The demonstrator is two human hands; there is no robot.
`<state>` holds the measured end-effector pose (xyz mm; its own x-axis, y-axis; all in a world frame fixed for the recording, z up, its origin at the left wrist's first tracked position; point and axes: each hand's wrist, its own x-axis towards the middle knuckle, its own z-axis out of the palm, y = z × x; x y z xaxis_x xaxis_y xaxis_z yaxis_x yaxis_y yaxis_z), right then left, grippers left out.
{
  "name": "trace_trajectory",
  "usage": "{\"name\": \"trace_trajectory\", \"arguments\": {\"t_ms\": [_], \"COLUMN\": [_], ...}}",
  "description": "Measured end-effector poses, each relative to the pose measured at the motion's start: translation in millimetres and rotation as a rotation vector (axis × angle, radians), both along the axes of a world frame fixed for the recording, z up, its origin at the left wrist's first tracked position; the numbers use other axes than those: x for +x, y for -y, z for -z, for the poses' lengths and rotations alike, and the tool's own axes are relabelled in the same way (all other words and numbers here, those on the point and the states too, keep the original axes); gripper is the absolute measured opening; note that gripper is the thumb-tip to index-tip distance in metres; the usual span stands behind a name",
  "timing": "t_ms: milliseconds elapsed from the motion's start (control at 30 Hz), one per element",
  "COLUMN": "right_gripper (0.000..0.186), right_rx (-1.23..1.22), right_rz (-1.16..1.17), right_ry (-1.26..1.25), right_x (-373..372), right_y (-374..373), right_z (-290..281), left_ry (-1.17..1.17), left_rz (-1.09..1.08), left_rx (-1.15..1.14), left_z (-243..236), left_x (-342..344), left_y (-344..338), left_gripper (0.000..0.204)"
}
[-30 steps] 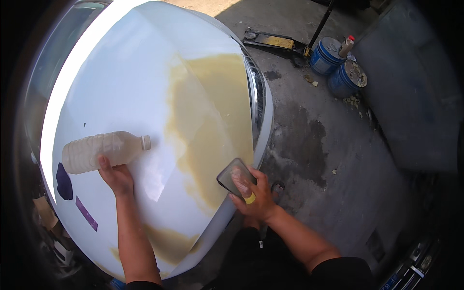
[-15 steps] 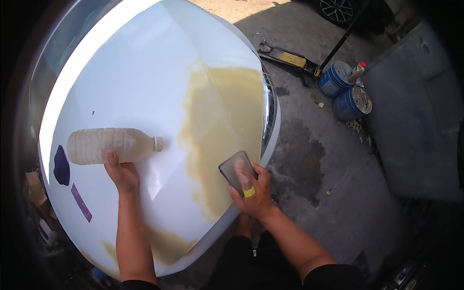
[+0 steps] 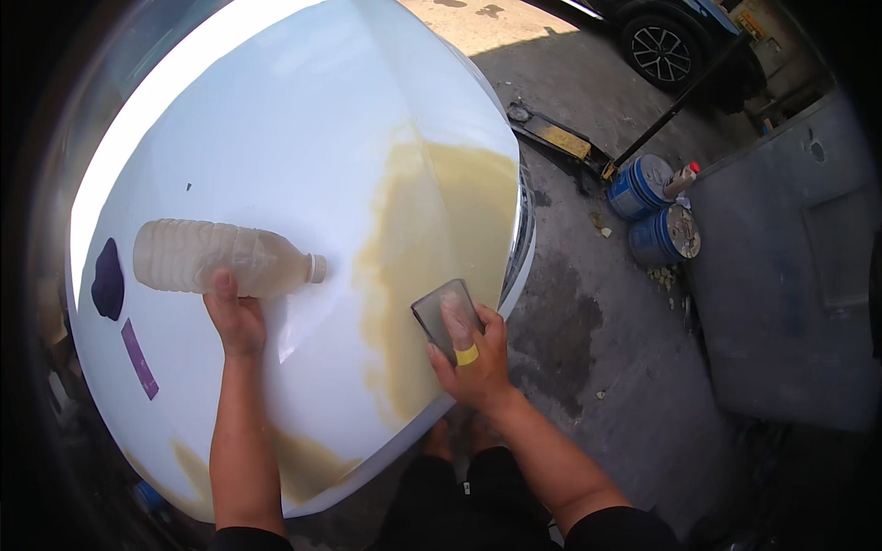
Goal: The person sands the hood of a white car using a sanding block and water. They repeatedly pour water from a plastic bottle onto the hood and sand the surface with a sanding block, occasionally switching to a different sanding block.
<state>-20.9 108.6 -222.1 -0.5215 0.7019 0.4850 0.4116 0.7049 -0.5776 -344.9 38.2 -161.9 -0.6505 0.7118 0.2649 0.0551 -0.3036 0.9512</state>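
Sanding block (image 3: 446, 312), a dark grey rectangular pad, lies flat on the white car hood (image 3: 303, 138) over a tan filler patch (image 3: 441, 230), at five o'clock on the panel. The right hand (image 3: 473, 358) presses it, fingers clamped over it. At nine o'clock, the left hand (image 3: 234, 317) grips a cloudy plastic bottle (image 3: 220, 260) lying sideways.
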Motion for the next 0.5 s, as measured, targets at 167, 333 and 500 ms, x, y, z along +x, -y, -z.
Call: {"name": "trace_trajectory", "arguments": {"t_ms": [167,333,500], "right_gripper": [0.062,0.067,0.069], "right_rx": [-0.039,-0.031,0.023], "right_rz": [0.078,-0.067,-0.031], "right_ry": [0.062,0.019,0.076], "right_x": [-77,-10,-30], "right_y": [-115,18,-9], "right_z": [-40,-4,-14], "left_ry": [0.011,0.047,-0.002], "left_rz": [0.016,-0.016,-0.011], "left_rx": [-0.013,-0.038,-0.036], "left_z": [-1,3,-1], "left_x": [4,-3,4], "left_y": [-6,12,3], "left_gripper": [0.070,0.071,0.073]}}
